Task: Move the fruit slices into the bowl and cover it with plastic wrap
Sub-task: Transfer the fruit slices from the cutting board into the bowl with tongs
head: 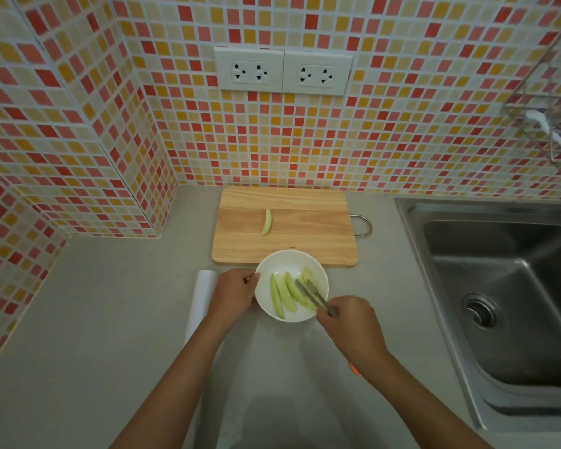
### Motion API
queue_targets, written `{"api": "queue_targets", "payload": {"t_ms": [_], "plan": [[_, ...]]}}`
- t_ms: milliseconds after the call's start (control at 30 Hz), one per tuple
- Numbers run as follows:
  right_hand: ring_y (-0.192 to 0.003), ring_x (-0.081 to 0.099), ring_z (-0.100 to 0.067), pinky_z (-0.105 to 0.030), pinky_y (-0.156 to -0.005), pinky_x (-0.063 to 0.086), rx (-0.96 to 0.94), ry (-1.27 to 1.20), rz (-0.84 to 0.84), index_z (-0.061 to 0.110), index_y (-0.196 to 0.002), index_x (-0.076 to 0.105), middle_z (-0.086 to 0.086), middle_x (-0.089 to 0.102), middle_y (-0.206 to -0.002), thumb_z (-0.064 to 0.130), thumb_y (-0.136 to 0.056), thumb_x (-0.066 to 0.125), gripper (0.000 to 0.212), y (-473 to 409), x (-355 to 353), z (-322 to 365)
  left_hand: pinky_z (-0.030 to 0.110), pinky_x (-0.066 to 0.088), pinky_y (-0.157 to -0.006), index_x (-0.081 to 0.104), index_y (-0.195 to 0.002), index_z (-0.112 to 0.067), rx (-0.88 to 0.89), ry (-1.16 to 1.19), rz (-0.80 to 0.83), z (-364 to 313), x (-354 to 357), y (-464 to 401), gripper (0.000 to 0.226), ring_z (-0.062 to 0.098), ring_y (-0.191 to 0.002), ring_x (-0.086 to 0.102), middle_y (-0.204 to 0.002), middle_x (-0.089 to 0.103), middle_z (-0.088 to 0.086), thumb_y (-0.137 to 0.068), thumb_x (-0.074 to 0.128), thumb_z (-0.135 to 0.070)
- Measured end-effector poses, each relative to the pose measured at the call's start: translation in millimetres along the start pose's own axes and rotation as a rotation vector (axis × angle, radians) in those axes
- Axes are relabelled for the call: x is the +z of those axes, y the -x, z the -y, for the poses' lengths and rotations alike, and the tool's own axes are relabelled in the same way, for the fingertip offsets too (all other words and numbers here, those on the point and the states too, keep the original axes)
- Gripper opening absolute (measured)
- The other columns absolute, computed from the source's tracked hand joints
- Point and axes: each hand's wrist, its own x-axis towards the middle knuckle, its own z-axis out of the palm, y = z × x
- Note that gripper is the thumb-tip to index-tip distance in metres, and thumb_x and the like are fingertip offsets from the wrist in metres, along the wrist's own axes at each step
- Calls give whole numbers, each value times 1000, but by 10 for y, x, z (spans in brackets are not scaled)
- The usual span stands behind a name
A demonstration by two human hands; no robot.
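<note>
On the grey desk [110, 319], your left hand [234, 291] holds the bowl [318, 273]; your right hand [347, 319] grips tongs [311, 296]. The last slice [267, 222], at 12 o'clock on the board [305, 228], is soft and slippery: pinch its middle gently.

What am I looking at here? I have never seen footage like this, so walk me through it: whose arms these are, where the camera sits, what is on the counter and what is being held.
There is no machine: a person works with two bare hands. The single picture comes from a wide-angle camera worn on the head, looking forward and down, so both arms enter from the bottom edge.

On the grey counter lies a wooden cutting board with one green fruit slice left on it. In front of it stands a white bowl holding several more slices. A roll of plastic wrap lies left of the bowl, and a steel sink is on the right.

The left hand steadies the bowl by its rim. The right hand has metal tongs in its grip, their tips down in the bowl among the slices.
</note>
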Motion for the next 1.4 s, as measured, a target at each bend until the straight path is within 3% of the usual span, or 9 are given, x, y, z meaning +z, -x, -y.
{"api": "queue_targets", "payload": {"t_ms": [300, 500, 600, 667, 767, 933, 1100, 1233, 1400], "plan": [[-48, 40, -15, -26, -42, 23, 1, -32, -23, 14, -51, 39, 1, 40, -53, 21, -84, 61, 40, -1233, -51, 681, 44, 60, -69, 73, -87, -2, 9, -1, -8, -16, -5, 10, 29, 28, -70, 70, -77, 73, 14, -96, 51, -18], [-74, 56, -29, -27, -50, 32, -49, 111, 23, 15, -56, 38, 0, 46, -63, 17, -88, 57, 37, -1511, 177, 961, 43, 58, -72, 73, -85, -2, 17, -13, 1, -26, -25, 32, 33, 29, -68, 70, -73, 73, 15, -97, 48, -21], [-89, 64, -32, -31, -61, 38, -60, 160, 14, 5, -76, 58, -11, 66, -91, 7, -87, 54, 12, -1536, 216, 967, 41, 58, -73, 73, -86, -3, 11, -6, 3, -36, -21, 43, 33, 28, -69, 70, -74, 74, 14, -97, 48, -21], [-91, 65, -33, -31, -62, 39, -64, 184, 0, 0, -93, 64, -16, 68, -98, 2, -87, 52, 14, -1551, 215, 931, 39, 57, -73, 73, -87, -3, 13, -10, 4, -47, -21, 52, 33, 28, -70, 70, -75, 73, 14, -98, 47, -21], [-85, 62, -32, -31, -61, 37, -81, 186, 18, 0, -85, 63, -12, 63, -84, 4, -87, 53, 10, -1548, 177, 836, 39, 56, -72, 73, -87, -3, 14, -10, 6, -51, -29, 57, 33, 29, -70, 71, -75, 74, 14, -98, 47, -20], [-47, 35, -16, -28, -43, 21, -37, -40, -67, 12, -47, 37, -1, 34, -48, 11, -83, 61, 43, -1400, -33, 595, 34, 57, -69, 73, -90, -6, 6, 11, 7, -60, -30, 60, 29, 24, -66, 69, -72, 71, 8, -98, 48, -17], [-55, 40, -17, -26, -55, 28, 22, -285, -60, -13, -64, 61, -34, 53, -63, 11, -78, 63, 28, -744, -201, 258, 39, 57, -70, 72, -87, -2, 4, 17, 2, -51, -27, 53, 31, 29, -68, 70, -76, 73, 16, -97, 48, -18], [-51, 27, -14, -29, -52, 22, -15, -207, -18, 12, -46, 37, -5, 26, -48, 11, -77, 63, 40, -252, -83, 88, 32, 56, -66, 72, -82, -8, 7, -6, -1, -57, -25, 44, 30, 24, -66, 70, -69, 70, 7, -97, 48, -18], [-51, 42, -18, -30, -49, 28, 42, -33, 65, 10, -54, 50, -3, 41, -49, 23, -82, 59, 32, -84, 151, 24, 37, 57, -67, 72, -84, 1, -10, 19, -3, -68, -29, 53, 31, 26, -65, 68, -73, 71, 15, -97, 48, -16]]}}
